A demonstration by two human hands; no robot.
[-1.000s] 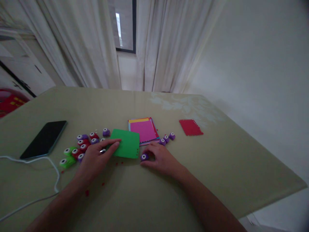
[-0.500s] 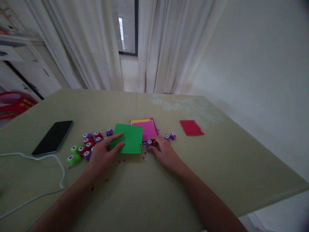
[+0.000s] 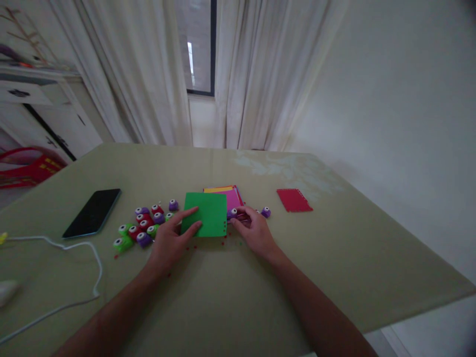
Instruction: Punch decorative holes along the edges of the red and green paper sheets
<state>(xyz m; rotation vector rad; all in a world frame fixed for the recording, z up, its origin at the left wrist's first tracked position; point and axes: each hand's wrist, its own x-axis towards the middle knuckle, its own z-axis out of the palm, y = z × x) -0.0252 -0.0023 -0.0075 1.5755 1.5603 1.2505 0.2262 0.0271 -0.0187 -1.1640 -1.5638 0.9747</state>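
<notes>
My left hand (image 3: pixel 171 244) grips a square green sheet of paper (image 3: pixel 211 213) by its left side, with index finger and thumb spread on top. Small holes run down the sheet's lower right edge. Beside that edge, my right hand (image 3: pixel 255 230) has its fingers closed around a small purple one-eyed hole punch (image 3: pixel 232 213), which is partly hidden by the fingers. Behind the green sheet lies a stack of coloured paper, its pink sheet (image 3: pixel 233 199) on top. Another purple one-eyed piece (image 3: pixel 266 212) stands just beyond my right hand.
Several green, red and purple one-eyed pieces (image 3: pixel 144 239) cluster left of the paper. A dark tablet (image 3: pixel 92 213) and a white cable (image 3: pixel 98 267) lie farther left. A red perforated sheet (image 3: pixel 294 200) rests at right. Tiny red paper dots (image 3: pixel 195 247) are scattered in front.
The view has shifted slightly, so most things at left appear farther right. The purple hole punch in my right hand has moved a little farther back along the green sheet's right edge.
</notes>
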